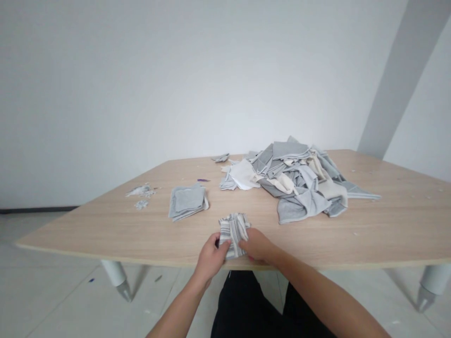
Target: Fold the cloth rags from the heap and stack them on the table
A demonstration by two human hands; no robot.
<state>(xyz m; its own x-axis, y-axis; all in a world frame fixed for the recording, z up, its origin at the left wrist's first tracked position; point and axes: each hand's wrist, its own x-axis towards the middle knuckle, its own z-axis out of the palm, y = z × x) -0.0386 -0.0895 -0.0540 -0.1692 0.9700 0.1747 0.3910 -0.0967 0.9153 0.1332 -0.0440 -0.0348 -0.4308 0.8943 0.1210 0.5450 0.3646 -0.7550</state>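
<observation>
A piece of grey-and-white striped cloth (pixel 233 230) is held at the table's front edge, its far end creased and bunched. My left hand (pixel 213 256) grips its left side, thumb on top and fingers beneath. On the opposite side, my right hand (pixel 258 245) pinches the cloth, its fingers curled and partly hidden. A small red bit (pixel 251 258) shows under my right hand; what it belongs to is hidden. Left of the cloth lies a stack of folded grey cloths (pixel 188 202).
A large heap of grey and cream cloths (pixel 299 176) spreads over the table's back right. A thin purple tool (pixel 203 180) lies behind the folded stack. Scraps of lint or thread (pixel 141 190) gather at the left. A small grey cloth (pixel 221 158) sits near the wall.
</observation>
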